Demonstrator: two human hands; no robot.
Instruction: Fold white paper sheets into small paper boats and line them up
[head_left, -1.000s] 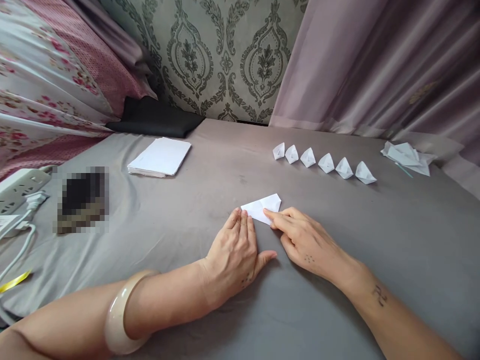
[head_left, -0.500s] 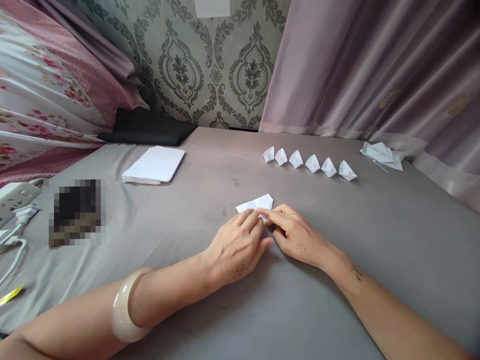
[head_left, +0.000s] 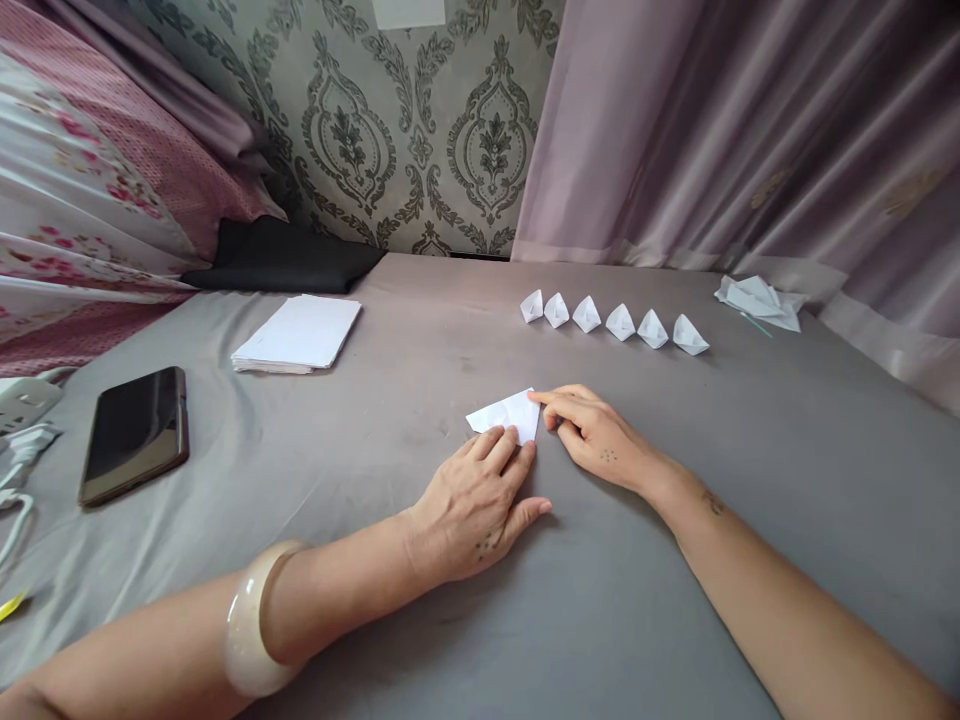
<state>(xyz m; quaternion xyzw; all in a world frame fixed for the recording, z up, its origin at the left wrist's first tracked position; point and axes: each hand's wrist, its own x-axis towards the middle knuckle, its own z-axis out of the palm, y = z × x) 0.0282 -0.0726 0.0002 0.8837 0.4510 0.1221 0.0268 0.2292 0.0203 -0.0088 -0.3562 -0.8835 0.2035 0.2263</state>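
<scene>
A small folded sheet of white paper [head_left: 499, 412] lies on the grey cloth in front of me. My left hand [head_left: 480, 500] is flat, its fingertips pressing on the paper's near edge and its thumb spread to the right. From the other side, my right hand [head_left: 596, 430] touches the paper's upper right corner with a stretched index finger. The other fingers of that hand are loosely curled, and its thumb is mostly hidden. Beyond the paper stands a row of several small folded paper boats [head_left: 587, 315].
A stack of white paper [head_left: 300, 335] lies at the back left, with a phone [head_left: 135, 435] nearer. A power strip [head_left: 26, 400] with plugs and cables is at the left edge. Loose folded paper [head_left: 761, 302] lies at the far right, by the curtain [head_left: 675, 130].
My left fingers have flattened after bending over the paper's near edge. My right index finger has moved from the paper's lower part to its upper right corner. The view has shifted slightly.
</scene>
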